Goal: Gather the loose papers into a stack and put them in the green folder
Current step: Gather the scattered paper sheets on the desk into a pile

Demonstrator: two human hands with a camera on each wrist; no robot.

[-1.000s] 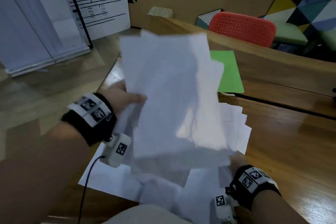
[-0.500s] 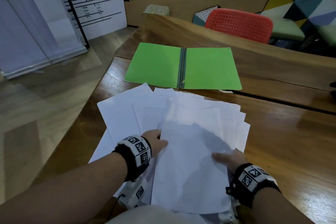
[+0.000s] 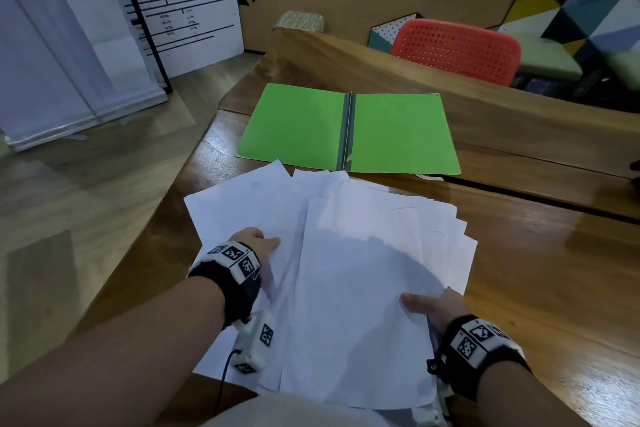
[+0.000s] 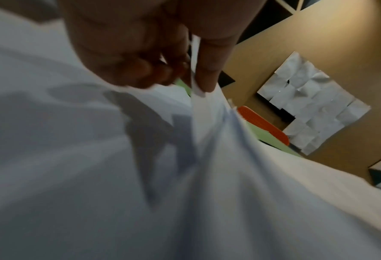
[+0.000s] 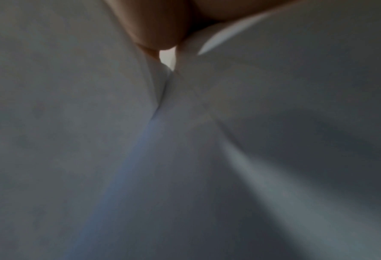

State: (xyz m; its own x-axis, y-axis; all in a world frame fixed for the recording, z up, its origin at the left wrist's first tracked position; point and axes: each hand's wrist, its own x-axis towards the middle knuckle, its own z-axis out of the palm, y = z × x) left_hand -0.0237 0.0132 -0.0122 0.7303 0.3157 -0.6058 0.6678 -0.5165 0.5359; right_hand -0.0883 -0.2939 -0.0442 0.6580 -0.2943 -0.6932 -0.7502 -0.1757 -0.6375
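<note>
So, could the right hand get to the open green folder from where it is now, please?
Probably yes: the green folder lies open just beyond the papers with nothing standing between, but the right hand is gripping those sheets.

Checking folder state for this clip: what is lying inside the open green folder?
Nothing visible: the green folder lies open and bare. The loose papers sit in front of it, held by left hand and right hand.

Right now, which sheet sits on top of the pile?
The big sheet lying nearest the person, between both hands, is unobscured; the others fan out beneath it toward the green folder.
</note>
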